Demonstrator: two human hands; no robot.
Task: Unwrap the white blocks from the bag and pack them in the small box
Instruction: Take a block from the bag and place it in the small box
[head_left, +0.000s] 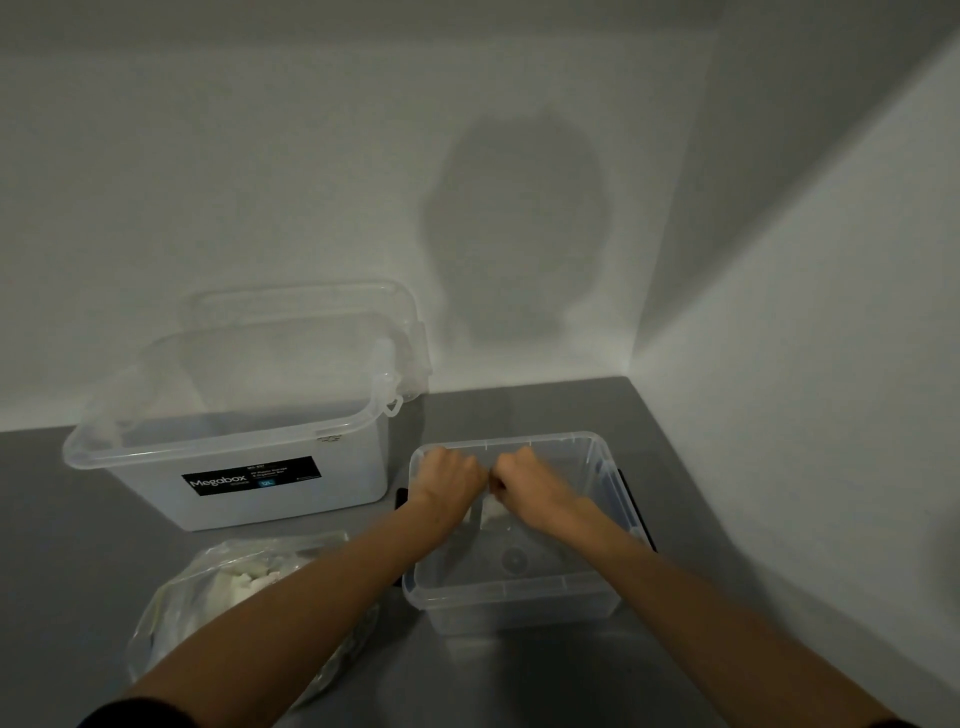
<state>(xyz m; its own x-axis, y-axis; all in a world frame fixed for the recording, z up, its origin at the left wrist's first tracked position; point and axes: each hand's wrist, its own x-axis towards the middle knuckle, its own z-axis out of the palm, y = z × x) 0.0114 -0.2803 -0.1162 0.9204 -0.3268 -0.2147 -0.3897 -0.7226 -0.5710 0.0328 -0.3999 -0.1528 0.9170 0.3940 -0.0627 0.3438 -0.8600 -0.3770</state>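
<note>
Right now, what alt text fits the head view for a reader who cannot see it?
Left hand and right hand meet with curled fingers over a small clear box, seemingly gripping a white block. A bag of blocks and a bigger box sit left of it.

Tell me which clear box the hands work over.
The small box: left hand and right hand hold a white block over it. The labelled Megabox stands apart.
</note>
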